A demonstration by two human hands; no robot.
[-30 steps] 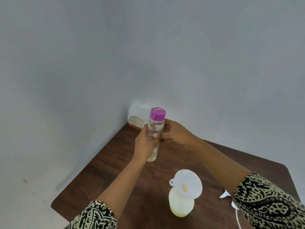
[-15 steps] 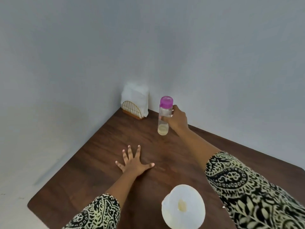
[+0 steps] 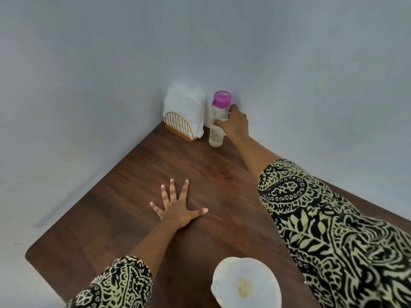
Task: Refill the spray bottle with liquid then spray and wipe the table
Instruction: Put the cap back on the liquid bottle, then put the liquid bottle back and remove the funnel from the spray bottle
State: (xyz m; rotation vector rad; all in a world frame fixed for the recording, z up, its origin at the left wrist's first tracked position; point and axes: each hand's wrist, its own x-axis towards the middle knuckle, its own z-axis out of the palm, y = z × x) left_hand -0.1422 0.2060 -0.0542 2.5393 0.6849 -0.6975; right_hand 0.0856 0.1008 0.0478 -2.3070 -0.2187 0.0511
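A clear bottle with a purple cap [image 3: 218,121] stands upright at the far corner of the dark wooden table [image 3: 124,196], a little pale liquid in its bottom. My right hand [image 3: 234,123] is wrapped around its middle from the right. My left hand [image 3: 178,207] lies flat on the table with fingers spread, holding nothing. At the near edge a white funnel [image 3: 245,283] sits on top of a container that it hides, with a yellowish stain at its centre.
A gold wire holder with white napkins [image 3: 185,116] stands in the table's far corner, just left of the bottle. Grey walls close in behind and to the left. The table's left edge [image 3: 89,187] runs diagonally.
My right hand carried the bottle away to the far corner and set it down beside the napkin holder. My left hand let go of the bottle and came down flat on the table.
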